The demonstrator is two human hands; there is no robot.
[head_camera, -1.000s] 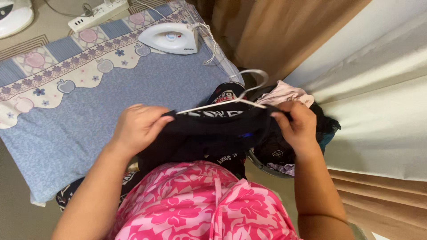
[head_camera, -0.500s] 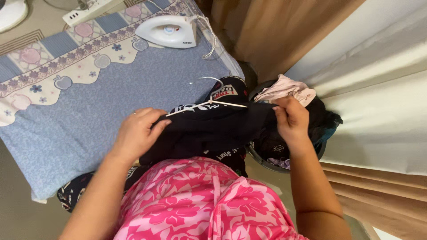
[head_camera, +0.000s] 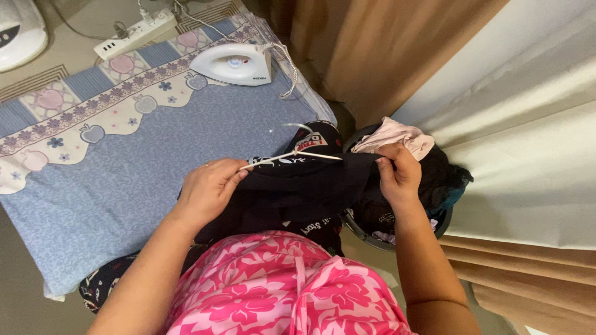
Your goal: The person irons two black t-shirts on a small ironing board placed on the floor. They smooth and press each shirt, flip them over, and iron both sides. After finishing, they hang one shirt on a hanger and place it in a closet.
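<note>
I see one black garment [head_camera: 298, 192] stretched between my two hands, just above my lap and over the near right corner of the blue pad [head_camera: 124, 180]. A thin white hanger [head_camera: 292, 155] lies along its top edge, and that edge sets the long axis: left to right, tilted slightly up toward the right.

My left hand [head_camera: 208, 189] pinches the left end, fingers closed narrow on cloth and hanger wire together. My right hand [head_camera: 397, 174] grips the right end, thumb and fingers closed on the dark fabric. The garment thus lies between the fingers, hanging down toward me from that line. The hanger's hook curls away from me near the middle, somewhat nearer my left hand, I judge.

Count: one garment in hand, one hanger, one white iron [head_camera: 233, 64] at the far edge of the pad, well apart from both hands. One basket [head_camera: 366, 232] sits just beside my right hand, heaped with clothes, a pink piece [head_camera: 394, 135] on top. One power strip [head_camera: 133, 34] lies far left.
</note>
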